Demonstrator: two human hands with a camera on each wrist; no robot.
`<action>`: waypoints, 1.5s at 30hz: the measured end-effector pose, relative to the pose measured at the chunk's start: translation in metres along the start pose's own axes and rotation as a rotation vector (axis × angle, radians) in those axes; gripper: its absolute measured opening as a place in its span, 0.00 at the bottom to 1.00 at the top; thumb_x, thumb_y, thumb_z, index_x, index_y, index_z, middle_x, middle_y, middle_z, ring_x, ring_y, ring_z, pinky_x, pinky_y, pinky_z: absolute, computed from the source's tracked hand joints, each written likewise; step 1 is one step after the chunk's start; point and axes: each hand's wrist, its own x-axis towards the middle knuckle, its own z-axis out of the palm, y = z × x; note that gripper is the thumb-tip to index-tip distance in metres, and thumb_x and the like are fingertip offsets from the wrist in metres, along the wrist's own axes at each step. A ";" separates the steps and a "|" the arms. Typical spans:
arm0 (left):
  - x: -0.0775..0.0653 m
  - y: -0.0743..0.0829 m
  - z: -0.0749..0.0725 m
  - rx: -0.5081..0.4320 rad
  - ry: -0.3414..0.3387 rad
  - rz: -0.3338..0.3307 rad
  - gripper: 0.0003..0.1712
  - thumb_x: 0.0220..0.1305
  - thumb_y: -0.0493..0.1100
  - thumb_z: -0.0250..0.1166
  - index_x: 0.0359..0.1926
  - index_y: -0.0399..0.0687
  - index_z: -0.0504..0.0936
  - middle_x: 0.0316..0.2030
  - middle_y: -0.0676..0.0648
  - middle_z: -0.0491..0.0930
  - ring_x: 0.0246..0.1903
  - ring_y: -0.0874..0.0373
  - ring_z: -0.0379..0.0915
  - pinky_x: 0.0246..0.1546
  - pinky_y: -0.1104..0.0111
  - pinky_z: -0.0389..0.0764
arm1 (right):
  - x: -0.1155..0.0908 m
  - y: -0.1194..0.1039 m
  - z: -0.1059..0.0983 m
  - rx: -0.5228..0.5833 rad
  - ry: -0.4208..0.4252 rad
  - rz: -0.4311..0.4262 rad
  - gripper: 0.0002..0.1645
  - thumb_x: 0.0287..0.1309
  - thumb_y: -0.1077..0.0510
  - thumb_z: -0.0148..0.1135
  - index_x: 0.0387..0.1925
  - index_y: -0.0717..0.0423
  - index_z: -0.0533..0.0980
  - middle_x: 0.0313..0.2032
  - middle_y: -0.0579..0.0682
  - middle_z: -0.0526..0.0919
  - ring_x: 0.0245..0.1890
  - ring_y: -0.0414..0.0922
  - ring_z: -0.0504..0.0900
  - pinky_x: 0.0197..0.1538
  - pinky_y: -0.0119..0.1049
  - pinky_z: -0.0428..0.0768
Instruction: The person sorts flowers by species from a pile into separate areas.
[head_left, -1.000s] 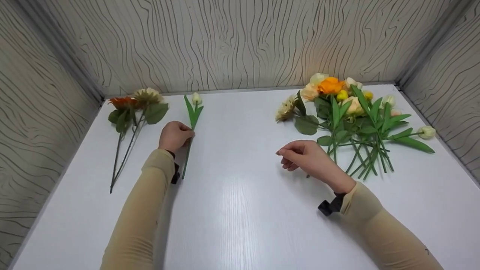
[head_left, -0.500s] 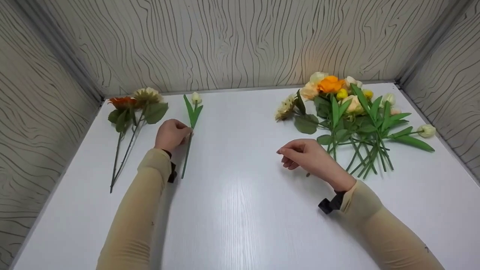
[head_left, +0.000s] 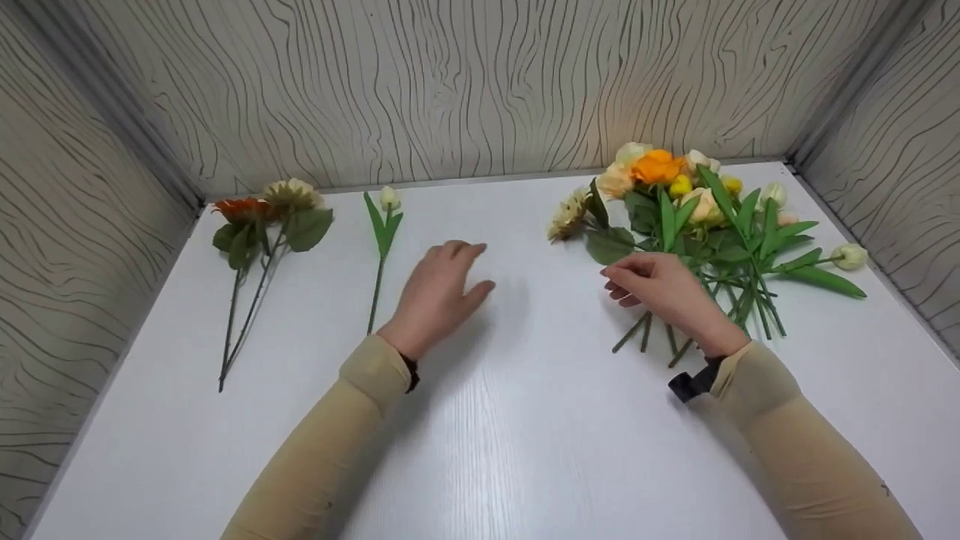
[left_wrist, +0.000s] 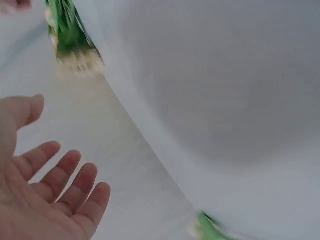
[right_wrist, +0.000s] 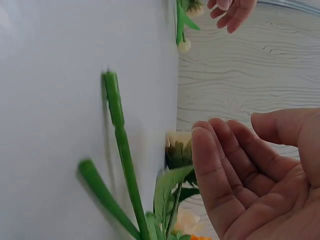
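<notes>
My left hand is over the table just right of a white tulip, with fingers spread and nothing in them. That tulip lies flat, its green stem partly covered by my wrist. My right hand hovers at the near left side of a pile of mixed flowers, its fingers loosely bent. In the right wrist view its palm faces the camera and holds nothing, with green stem ends beside it. The left wrist view shows the left fingers apart and touching nothing.
At the far left lie an orange-red flower and a cream flower with crossing stems. A cream flower sticks out left of the pile, and a white tulip sticks out right. Wood-patterned walls enclose the white table.
My left hand has let go of the tulip stem and swung right with its fingers spreading. The tulip stays on the table. My right hand has shifted right and slightly away, over the pile's stems.
</notes>
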 end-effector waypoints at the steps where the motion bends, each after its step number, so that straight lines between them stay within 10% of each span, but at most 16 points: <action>1: -0.002 0.009 0.005 0.017 -0.018 0.048 0.33 0.74 0.54 0.64 0.72 0.44 0.70 0.64 0.42 0.74 0.64 0.46 0.69 0.65 0.55 0.71 | 0.000 0.002 -0.007 -0.024 0.011 0.007 0.29 0.74 0.43 0.59 0.59 0.64 0.79 0.49 0.63 0.84 0.47 0.57 0.84 0.51 0.42 0.85; 8: -0.011 0.061 0.027 0.145 -0.154 0.297 0.39 0.74 0.61 0.60 0.78 0.50 0.63 0.72 0.44 0.67 0.72 0.47 0.60 0.74 0.52 0.56 | 0.000 0.021 -0.069 -0.202 0.112 0.084 0.37 0.74 0.36 0.54 0.64 0.62 0.76 0.55 0.62 0.82 0.51 0.54 0.83 0.53 0.46 0.82; 18: -0.012 0.108 0.048 0.227 -0.215 0.475 0.42 0.74 0.65 0.56 0.81 0.57 0.57 0.76 0.48 0.60 0.76 0.49 0.53 0.77 0.51 0.47 | -0.006 0.064 -0.135 -0.462 0.255 0.127 0.29 0.77 0.49 0.49 0.61 0.72 0.74 0.56 0.74 0.76 0.49 0.63 0.77 0.44 0.54 0.78; 32: -0.014 0.145 0.072 0.254 -0.267 0.546 0.41 0.75 0.69 0.50 0.81 0.62 0.54 0.77 0.50 0.59 0.77 0.52 0.50 0.76 0.53 0.50 | -0.008 0.075 -0.147 -0.502 0.203 0.170 0.20 0.70 0.54 0.59 0.41 0.71 0.81 0.27 0.53 0.81 0.25 0.49 0.74 0.28 0.42 0.72; 45: -0.015 0.151 0.078 0.285 -0.288 0.531 0.40 0.75 0.68 0.52 0.80 0.63 0.57 0.77 0.52 0.59 0.76 0.53 0.51 0.76 0.54 0.50 | -0.008 0.078 -0.148 -0.469 0.189 0.188 0.19 0.67 0.53 0.62 0.29 0.65 0.83 0.24 0.50 0.85 0.26 0.48 0.80 0.30 0.40 0.74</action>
